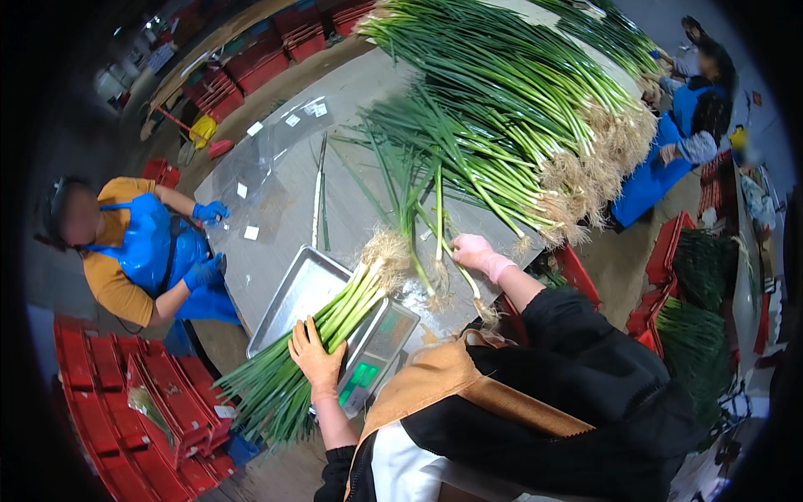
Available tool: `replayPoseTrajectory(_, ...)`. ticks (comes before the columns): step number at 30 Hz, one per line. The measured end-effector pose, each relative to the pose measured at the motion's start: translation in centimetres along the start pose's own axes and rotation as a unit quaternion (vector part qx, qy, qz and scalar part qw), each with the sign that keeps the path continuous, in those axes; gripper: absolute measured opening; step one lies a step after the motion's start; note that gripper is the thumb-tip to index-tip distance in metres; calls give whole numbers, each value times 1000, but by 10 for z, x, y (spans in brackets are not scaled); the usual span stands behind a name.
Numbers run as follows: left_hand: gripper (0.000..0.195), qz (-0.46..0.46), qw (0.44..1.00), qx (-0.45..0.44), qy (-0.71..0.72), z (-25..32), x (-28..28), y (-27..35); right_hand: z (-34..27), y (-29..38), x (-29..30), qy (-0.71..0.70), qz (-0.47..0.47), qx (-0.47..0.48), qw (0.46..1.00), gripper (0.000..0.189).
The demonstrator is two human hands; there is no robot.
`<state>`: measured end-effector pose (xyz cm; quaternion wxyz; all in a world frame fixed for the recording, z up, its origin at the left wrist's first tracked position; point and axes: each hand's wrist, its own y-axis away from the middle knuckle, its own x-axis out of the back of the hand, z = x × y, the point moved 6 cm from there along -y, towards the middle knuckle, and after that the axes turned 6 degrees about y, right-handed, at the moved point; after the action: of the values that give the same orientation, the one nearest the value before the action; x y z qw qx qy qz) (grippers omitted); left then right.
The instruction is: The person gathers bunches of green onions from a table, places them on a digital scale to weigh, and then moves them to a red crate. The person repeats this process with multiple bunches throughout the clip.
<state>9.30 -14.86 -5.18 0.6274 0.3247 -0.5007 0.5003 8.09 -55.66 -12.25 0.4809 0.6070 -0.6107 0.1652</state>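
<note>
A bunch of green onions [342, 317] lies across a metal tray [274, 320] on a digital scale [376, 351] with a lit green display. My left hand [319, 359], in a pale orange glove, rests on this bunch with the fingers spread over its stalks. In a pink glove, my right hand [478, 254] is at a loose green onion stalk [461, 267] on the table, its fingertips at the stalk; how firmly they close on it cannot be told. Another loose stalk [439, 219] lies just left of it.
A large heap of green onions [502, 113] covers the far right of the grey table [288, 219]. White labels [251, 233] lie on clear plastic film. A co-worker in a blue apron [147, 238] stands left; others are at upper right. Red crates [169, 401] stand lower left.
</note>
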Motion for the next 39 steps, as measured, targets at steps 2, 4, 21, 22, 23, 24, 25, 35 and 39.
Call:
replayPoseTrajectory(2, 92, 9, 1000, -6, 12, 0, 2, 2, 14, -10, 10, -6, 53, -8, 999, 37)
replayPoseTrajectory(4, 91, -3, 1000, -3, 10, 1, 3, 2, 28, -23, 23, 11, 105, -6, 994, 40)
replayPoseTrajectory(21, 86, -92, 995, -23, -10, 11, -5, -27, 156, -93, 111, 475, 156, -75, 863, 15)
replayPoseTrajectory(22, 86, -99, 995, -12, 2, 13, -5, -26, 141, -88, 112, 434, 143, -48, 888, 14)
replayPoseTrajectory(23, 86, -106, 994, -6, -5, 14, -4, -27, 123, -82, 115, 396, 132, -29, 908, 14)
replayPoseTrajectory(24, 85, -102, 995, -7, -2, 18, -2, -28, 102, -70, 124, 329, 163, 5, 930, 21)
replayPoseTrajectory(25, 85, -107, 994, 7, -2, 19, -1, -29, 75, -51, 137, 192, 268, 44, 943, 24)
replayPoseTrajectory(35, 86, -41, 995, -85, 26, 37, 6, -18, -198, 31, 79, 13, 181, 474, 861, 34)
replayPoseTrajectory(39, 80, 168, 958, -228, -36, 67, 27, -3, -256, 31, -27, 314, 38, 503, 804, 29)
